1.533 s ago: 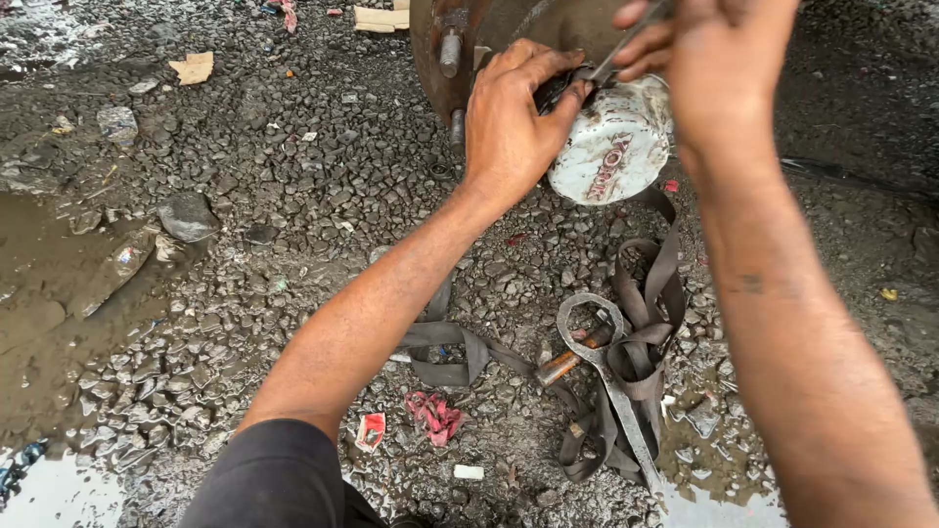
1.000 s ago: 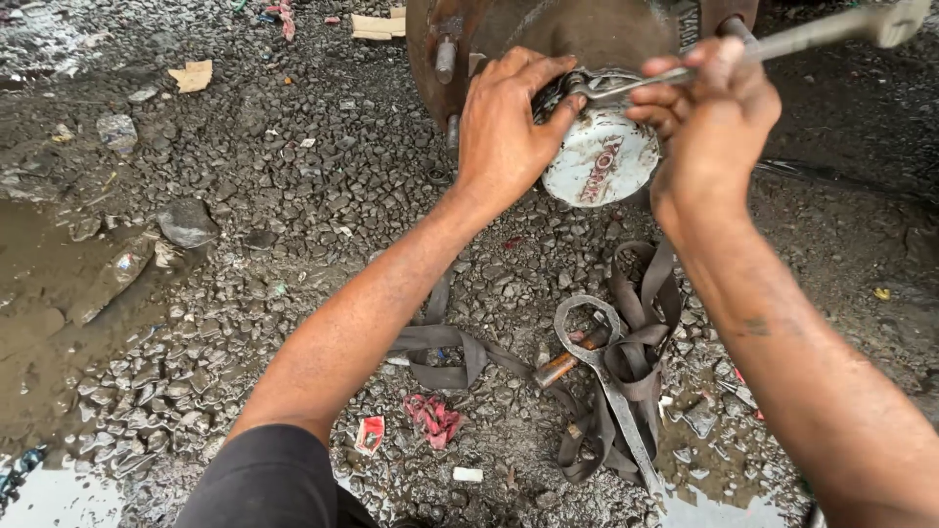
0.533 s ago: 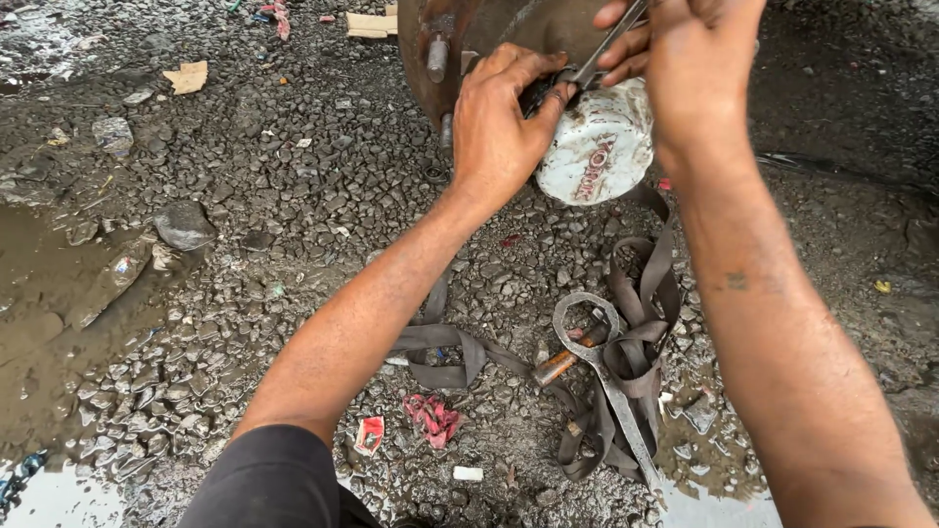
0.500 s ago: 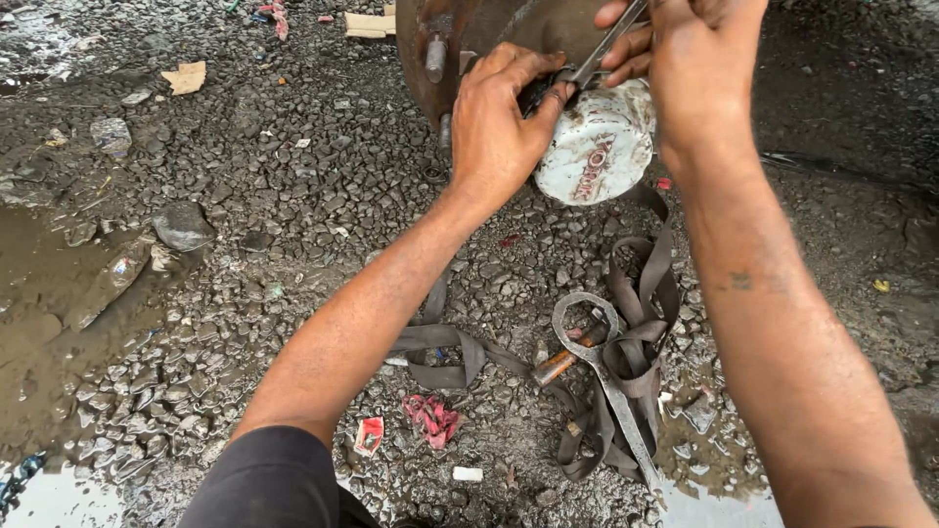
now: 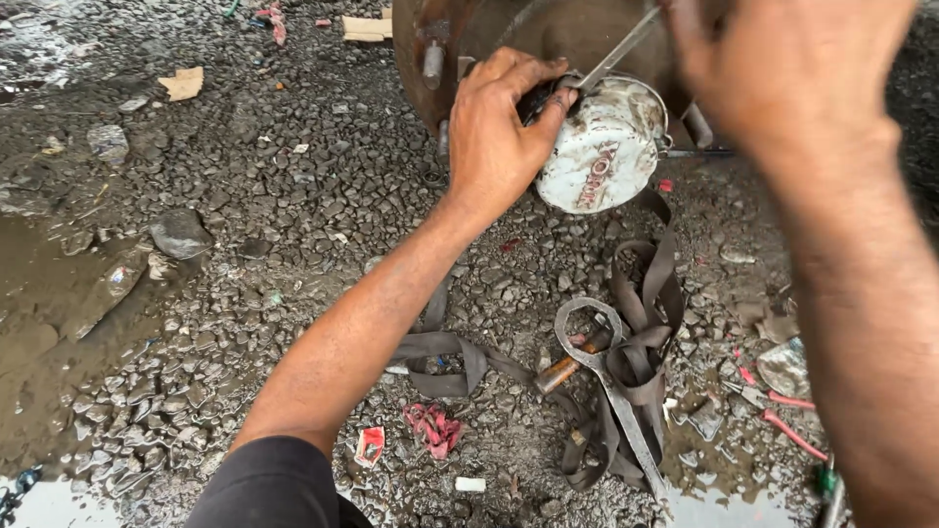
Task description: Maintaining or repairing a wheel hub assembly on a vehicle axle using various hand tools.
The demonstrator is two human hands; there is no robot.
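A worn white hub cap (image 5: 602, 147) sticks out from a rusty wheel hub (image 5: 509, 39) at the top of the view. My left hand (image 5: 499, 127) presses against the cap's left side, fingers curled on a small dark part at its edge. A thin metal wrench (image 5: 616, 49) runs from that spot up to the right into my right hand (image 5: 792, 68), which is closed around its handle and partly blurred.
Wet gravel ground. A large ring wrench (image 5: 606, 381) lies among grey rubber straps (image 5: 646, 323), beside a wooden-handled tool (image 5: 562, 370). Red-handled pliers (image 5: 782, 420) lie at right. A muddy puddle (image 5: 49, 332) sits at left, with stones and cardboard scraps around.
My right hand swung the wrench out to the right, then back up over the cap. My left hand stayed on the cap's edge. The view has shifted slightly.
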